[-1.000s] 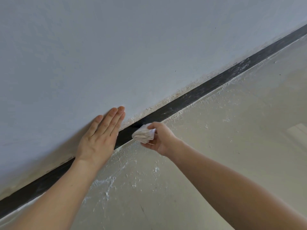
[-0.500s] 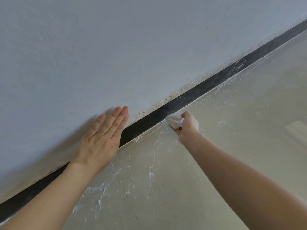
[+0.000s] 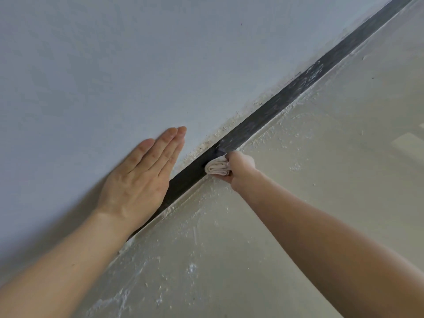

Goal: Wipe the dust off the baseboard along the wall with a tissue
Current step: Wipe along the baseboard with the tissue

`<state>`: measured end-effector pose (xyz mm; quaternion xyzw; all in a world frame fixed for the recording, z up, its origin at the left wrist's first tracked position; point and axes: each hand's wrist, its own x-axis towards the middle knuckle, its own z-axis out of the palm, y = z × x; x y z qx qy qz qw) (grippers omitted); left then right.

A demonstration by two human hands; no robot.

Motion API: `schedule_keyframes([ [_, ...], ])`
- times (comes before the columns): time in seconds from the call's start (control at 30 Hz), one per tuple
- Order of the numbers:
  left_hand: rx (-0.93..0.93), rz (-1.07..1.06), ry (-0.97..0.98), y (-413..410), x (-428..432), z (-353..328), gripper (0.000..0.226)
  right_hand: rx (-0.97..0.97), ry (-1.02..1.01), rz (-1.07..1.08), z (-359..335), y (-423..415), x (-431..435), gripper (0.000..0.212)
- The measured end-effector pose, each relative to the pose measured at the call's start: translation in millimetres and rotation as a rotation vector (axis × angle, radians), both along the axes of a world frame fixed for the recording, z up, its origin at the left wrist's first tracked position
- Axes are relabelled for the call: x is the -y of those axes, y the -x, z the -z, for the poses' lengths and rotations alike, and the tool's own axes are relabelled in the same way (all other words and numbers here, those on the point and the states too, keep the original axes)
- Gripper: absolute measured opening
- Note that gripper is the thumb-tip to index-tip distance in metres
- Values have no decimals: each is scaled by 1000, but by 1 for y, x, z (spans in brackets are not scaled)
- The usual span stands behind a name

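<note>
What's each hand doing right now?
Left hand: open, flat against the wall.
Right hand: closed around the tissue, pressing it to the baseboard.

just the one view here, head-mounted, looking forward and down, tilted, close on the wall (image 3: 114,65) where it meets the floor (image 3: 321,180), both forearms reaching in from below.

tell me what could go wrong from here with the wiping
The tissue in the right hand rides close to the flaking paint edge above the baseboard, so it may knock more crumbs onto the strip. Loosened dust could also drop onto the floor, already speckled white.
</note>
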<state>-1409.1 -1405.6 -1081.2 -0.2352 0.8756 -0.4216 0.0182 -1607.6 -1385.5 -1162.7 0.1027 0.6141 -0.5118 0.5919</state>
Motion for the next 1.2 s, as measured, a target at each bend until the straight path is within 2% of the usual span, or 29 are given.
schedule_keyframes([
  [0.1,-37,-24,-28,1,-1,3,61,7,-40,211,6,27,-9,25],
  [0.17,-28,-29,-11,2,-1,3,61,39,-39,234,8,26,-18,25],
  [0.3,60,-50,-6,2,-4,-1,64,275,-72,-118,-8,-21,-24,21],
  [0.37,105,-54,-20,3,-6,-7,66,324,-57,-157,-20,-35,-16,13],
  [0.47,156,-85,-92,5,-10,-24,67,294,-54,-91,-38,-17,-5,4],
  [0.53,215,-94,-114,7,-12,-36,66,290,-82,107,-44,7,-5,2],
  [0.63,263,-99,-166,13,-14,-48,65,136,-132,237,-46,31,-11,18],
  [0.7,259,-109,-210,20,-15,-54,64,139,-192,152,-50,24,-18,9],
  [0.77,241,-73,-232,30,-13,-58,63,265,-193,-17,-57,5,-21,6],
  [0.87,225,20,-211,45,-4,-63,64,228,-109,-169,-56,-7,-8,16],
  [0.93,188,42,-193,51,4,-63,64,148,-52,-127,-54,5,6,33],
  [1.0,147,68,-200,55,10,-60,62,73,-50,-68,-57,22,13,40],
  [1.13,100,123,-213,57,16,-49,59,8,-57,46,-75,52,1,11],
  [1.2,78,153,-224,57,18,-46,56,-90,-66,-1,-86,63,-8,7],
])
